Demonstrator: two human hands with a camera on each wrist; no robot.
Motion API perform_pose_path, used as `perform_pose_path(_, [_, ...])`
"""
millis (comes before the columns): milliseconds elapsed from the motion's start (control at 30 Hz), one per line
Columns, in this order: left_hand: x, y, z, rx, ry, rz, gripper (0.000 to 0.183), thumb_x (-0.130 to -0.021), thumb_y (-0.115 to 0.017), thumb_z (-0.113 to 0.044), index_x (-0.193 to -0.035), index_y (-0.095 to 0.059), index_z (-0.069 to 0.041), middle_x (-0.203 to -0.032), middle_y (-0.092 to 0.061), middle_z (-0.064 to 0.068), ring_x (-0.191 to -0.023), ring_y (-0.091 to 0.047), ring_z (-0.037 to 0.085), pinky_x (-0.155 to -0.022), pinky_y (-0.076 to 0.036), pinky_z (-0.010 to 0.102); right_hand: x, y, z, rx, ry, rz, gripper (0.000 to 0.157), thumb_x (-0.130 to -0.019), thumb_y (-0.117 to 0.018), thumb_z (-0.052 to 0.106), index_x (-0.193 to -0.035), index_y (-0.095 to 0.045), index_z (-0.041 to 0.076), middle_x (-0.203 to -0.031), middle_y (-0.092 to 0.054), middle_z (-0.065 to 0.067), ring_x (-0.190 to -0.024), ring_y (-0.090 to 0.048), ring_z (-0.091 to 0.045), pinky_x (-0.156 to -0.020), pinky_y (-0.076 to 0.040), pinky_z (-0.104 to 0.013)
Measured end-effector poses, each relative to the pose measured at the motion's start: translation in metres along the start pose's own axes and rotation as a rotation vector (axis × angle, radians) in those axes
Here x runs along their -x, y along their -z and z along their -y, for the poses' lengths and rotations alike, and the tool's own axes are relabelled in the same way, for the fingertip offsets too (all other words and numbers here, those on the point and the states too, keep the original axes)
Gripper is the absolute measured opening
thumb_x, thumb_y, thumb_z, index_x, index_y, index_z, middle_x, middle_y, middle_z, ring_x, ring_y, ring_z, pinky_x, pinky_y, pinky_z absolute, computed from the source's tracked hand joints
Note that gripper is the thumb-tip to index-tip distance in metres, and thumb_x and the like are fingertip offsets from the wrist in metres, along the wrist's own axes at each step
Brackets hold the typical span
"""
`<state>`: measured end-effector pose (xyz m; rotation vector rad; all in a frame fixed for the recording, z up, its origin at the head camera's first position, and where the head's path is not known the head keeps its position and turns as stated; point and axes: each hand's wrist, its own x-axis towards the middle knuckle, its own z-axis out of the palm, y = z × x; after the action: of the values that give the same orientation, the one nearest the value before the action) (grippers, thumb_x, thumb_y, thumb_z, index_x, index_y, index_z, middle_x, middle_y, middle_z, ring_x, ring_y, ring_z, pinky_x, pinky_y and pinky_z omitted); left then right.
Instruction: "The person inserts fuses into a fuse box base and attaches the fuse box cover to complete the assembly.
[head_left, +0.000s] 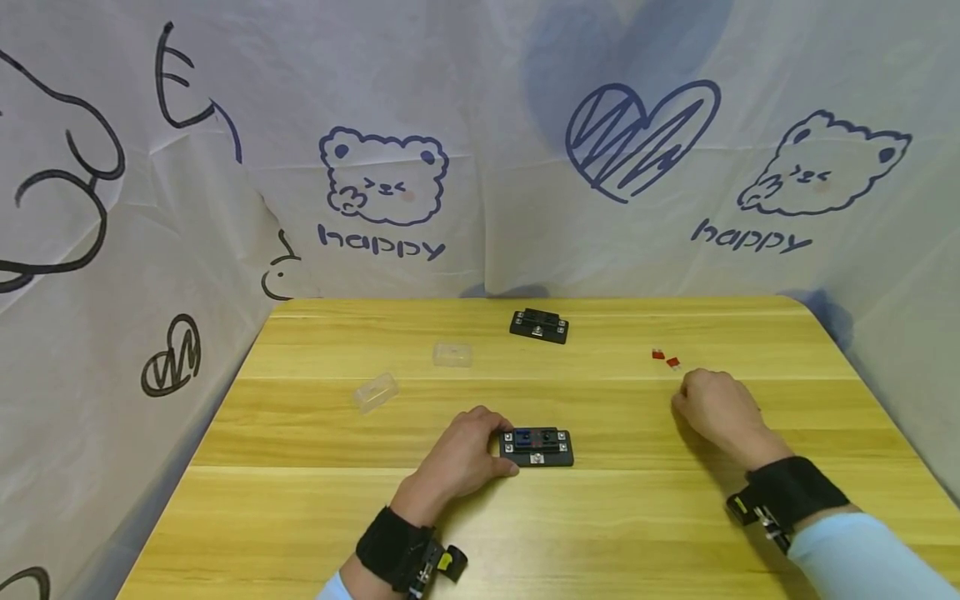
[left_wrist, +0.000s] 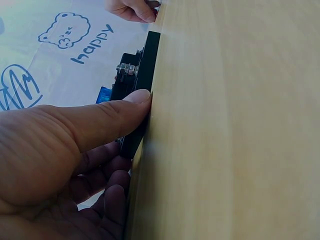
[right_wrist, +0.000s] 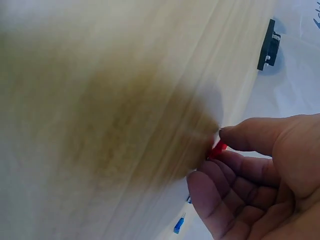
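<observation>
My left hand [head_left: 465, 454] grips the left end of a black fuse block [head_left: 536, 458], thumb on its near edge and fingers round the far side. A blue blade fuse [left_wrist: 103, 95] stands in the block, which rests flat on the table. At the right, my right hand [head_left: 716, 408] is low over the table, and its thumb and fingers pinch a red blade fuse [right_wrist: 218, 148]. Two red blade fuses [head_left: 673, 362] lie just beyond that hand. Blue blade fuses [right_wrist: 179, 223] lie past its fingers in the right wrist view; the hand hides them in the head view.
A second black fuse block [head_left: 539, 326] sits near the table's back edge. Two clear plastic covers [head_left: 377, 392] lie at the left and back left. A white cloth wall [head_left: 517, 250] with drawings rises behind the wooden table [head_left: 300, 517].
</observation>
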<state>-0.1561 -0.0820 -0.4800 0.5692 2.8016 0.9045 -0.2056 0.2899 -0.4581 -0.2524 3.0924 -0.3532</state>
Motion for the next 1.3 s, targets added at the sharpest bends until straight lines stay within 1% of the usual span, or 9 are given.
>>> perform_pose_path(133, [0.0,0.0,0.0,0.001,-0.001,-0.001,0.049,-0.072,-0.084,-0.033,-0.113,-0.065,-0.014,-0.108,-0.06,0.0,-0.097,-0.052,0.018,-0.088,-0.046,0.038,0.0,-0.001,-0.001,-0.004,0.004,-0.014,0.027,-0.086,-0.054,0.012,-0.059,-0.054,0.013,-0.059,-0.048,-0.004,-0.053,-0.04,-0.02,-0.052,-0.032,-0.034])
perform_pose_path(300, [0.0,0.0,0.0,0.007,0.002,0.006,0.049,-0.072,-0.084,-0.033,-0.114,-0.065,-0.015,-0.107,-0.06,0.0,-0.096,-0.052,0.018,-0.087,-0.046,0.038,0.001,-0.002,0.0,0.031,0.022,-0.063,0.027,-0.086,-0.052,0.011,-0.06,-0.049,0.012,-0.06,-0.05,-0.007,-0.054,-0.043,-0.021,-0.05,-0.037,-0.036])
perform_pose_path(400, [0.0,0.0,0.0,0.01,0.006,0.011,0.049,-0.073,-0.083,-0.033,-0.114,-0.065,-0.015,-0.108,-0.06,0.0,-0.096,-0.051,0.018,-0.087,-0.046,0.038,0.001,-0.002,0.004,0.035,0.049,-0.087,0.022,-0.087,-0.051,0.009,-0.065,-0.054,0.01,-0.062,-0.053,-0.007,-0.055,-0.045,-0.021,-0.05,-0.039,-0.037])
perform_pose_path(500, [0.0,0.0,0.0,0.011,0.01,0.013,0.049,-0.073,-0.083,-0.034,-0.114,-0.065,-0.015,-0.108,-0.06,0.0,-0.097,-0.051,0.018,-0.088,-0.046,0.038,0.002,-0.002,0.012,0.009,0.094,-0.109,0.02,-0.09,-0.05,0.007,-0.073,-0.062,0.009,-0.066,-0.056,-0.006,-0.057,-0.045,-0.019,-0.053,-0.038,-0.035])
perform_pose_path(633, [0.0,0.001,0.0,0.008,0.008,0.012,0.049,-0.073,-0.083,-0.034,-0.114,-0.065,-0.015,-0.108,-0.06,0.0,-0.096,-0.052,0.018,-0.088,-0.046,0.038,0.002,-0.002,0.029,-0.051,0.157,-0.121,0.018,-0.095,-0.053,0.009,-0.089,-0.069,0.008,-0.078,-0.064,-0.008,-0.061,-0.048,-0.017,-0.059,-0.041,-0.036])
perform_pose_path(767, [0.0,0.001,0.0,0.007,0.004,0.009,0.048,-0.073,-0.083,-0.034,-0.114,-0.065,-0.015,-0.109,-0.06,0.0,-0.097,-0.052,0.018,-0.088,-0.046,0.038,0.002,-0.006,0.049,-0.097,0.177,-0.123,0.013,-0.095,-0.058,0.01,-0.099,-0.069,0.004,-0.085,-0.068,-0.01,-0.065,-0.054,-0.017,-0.061,-0.046,-0.038])
perform_pose_path(900, [0.0,0.001,0.0,0.006,-0.002,0.006,0.048,-0.073,-0.083,-0.033,-0.114,-0.065,-0.014,-0.11,-0.061,0.0,-0.098,-0.052,0.018,-0.089,-0.046,0.038,0.002,-0.01,0.072,-0.144,0.183,-0.118,0.009,-0.093,-0.061,0.012,-0.097,-0.068,0.007,-0.087,-0.069,-0.007,-0.069,-0.057,-0.016,-0.062,-0.048,-0.036])
perform_pose_path(1100, [0.0,0.001,0.001,0.005,-0.012,0.004,0.048,-0.073,-0.083,-0.033,-0.113,-0.065,-0.014,-0.11,-0.061,0.001,-0.099,-0.053,0.019,-0.089,-0.046,0.038,0.005,-0.012,0.108,-0.214,0.225,-0.097,0.006,-0.092,-0.064,0.017,-0.089,-0.068,0.014,-0.083,-0.066,0.0,-0.066,-0.052,-0.011,-0.06,-0.045,-0.031])
perform_pose_path(1300, [0.0,0.001,0.001,0.006,-0.009,0.002,0.048,-0.073,-0.083,-0.033,-0.113,-0.065,-0.015,-0.109,-0.061,0.0,-0.098,-0.053,0.019,-0.088,-0.046,0.038,0.008,-0.014,0.13,-0.218,0.28,-0.104,0.006,-0.091,-0.066,0.019,-0.086,-0.069,0.017,-0.081,-0.065,0.004,-0.066,-0.051,-0.01,-0.061,-0.046,-0.03])
